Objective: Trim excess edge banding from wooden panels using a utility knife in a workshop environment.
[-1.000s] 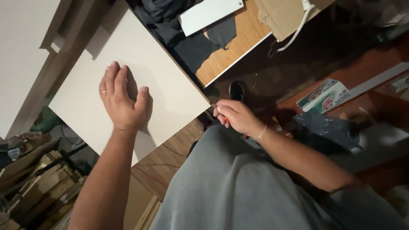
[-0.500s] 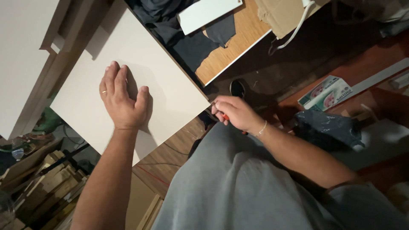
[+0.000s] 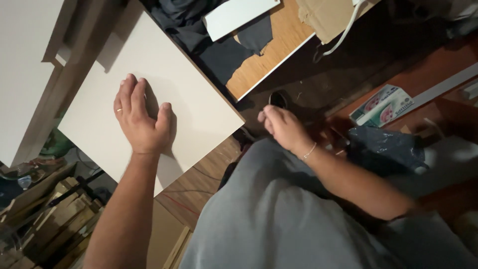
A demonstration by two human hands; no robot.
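The right hand [image 3: 284, 127] has been drawn away from the corner of the white board [image 3: 199, 94]. A second ago its fingers [image 3: 266, 115] were pinched against that corner, with something reddish seen between them; now they are held curled and blurred, apart from the board's edge, above a dark shoe [image 3: 278, 99]. What is held cannot be told.

flat box [image 3: 382, 104] | white-green, pink picture | on reddish shelf, probably cardboard

Dim room; light falls brightest on the white board [image 3: 149, 104] at upper left, the right side sinks into shadow, perhaps slightly motion-blurred.
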